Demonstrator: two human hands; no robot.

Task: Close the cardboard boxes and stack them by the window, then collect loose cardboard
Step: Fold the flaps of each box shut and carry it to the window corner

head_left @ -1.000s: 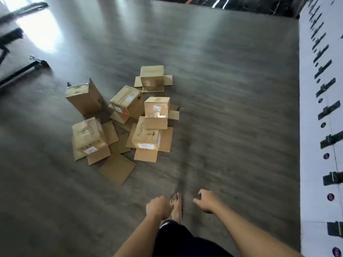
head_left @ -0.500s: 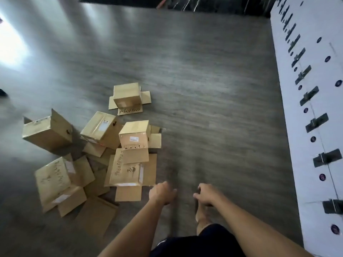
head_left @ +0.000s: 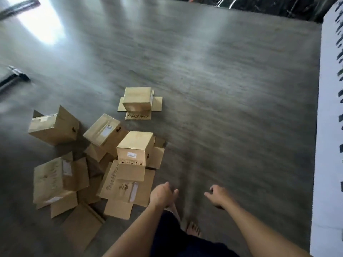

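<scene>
Left hand (head_left: 161, 195) and right hand (head_left: 217, 196) loosely curled, empty, above bare floor (head_left: 232, 112). Boxes (head_left: 104, 156) heaped on floor left of hands, flaps splayed; one box (head_left: 138, 101) apart, farther out.

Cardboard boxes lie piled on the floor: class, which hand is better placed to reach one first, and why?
Probably the left hand: it hangs beside the nearest box, while the right hand is over bare floor, farther from the pile.

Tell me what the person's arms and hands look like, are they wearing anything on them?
Both arms are bare, with no sleeves showing. The left hand and right hand wear no gloves, and I see no watch or rings. Dark shorts show below.
</scene>
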